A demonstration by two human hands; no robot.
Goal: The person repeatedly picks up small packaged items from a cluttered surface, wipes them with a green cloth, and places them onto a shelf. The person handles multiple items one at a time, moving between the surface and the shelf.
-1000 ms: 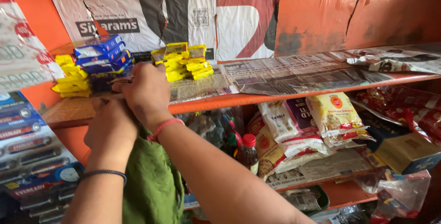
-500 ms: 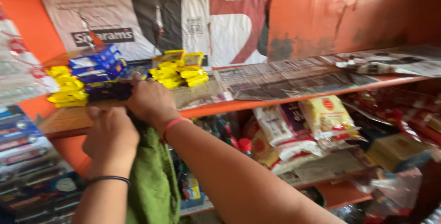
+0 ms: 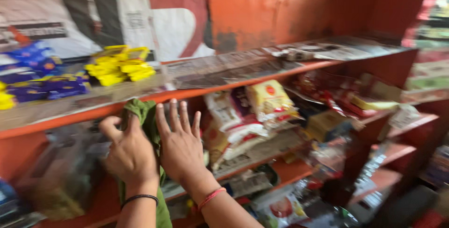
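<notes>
My left hand [image 3: 128,153], with a black band at the wrist, grips a green cloth [image 3: 146,114] that hangs down in front of the orange shelf edge [image 3: 196,92]. My right hand [image 3: 180,146], with a red band at the wrist, is flat with its fingers spread, pressed against the cloth just right of the left hand. Both hands are below the top shelf, under the yellow packets [image 3: 119,65]. The view is blurred by motion.
Blue packets [image 3: 39,76] lie left of the yellow ones on the newspaper-lined top shelf [image 3: 280,59]. Bagged goods [image 3: 262,106] fill the lower shelf to the right. More orange shelves with packets run to the far right [image 3: 397,115]. Posters cover the back wall.
Both hands came down from the top shelf, where the right hand was among the packets, to just under its edge. The right hand's fingers have spread. The view swung right.
</notes>
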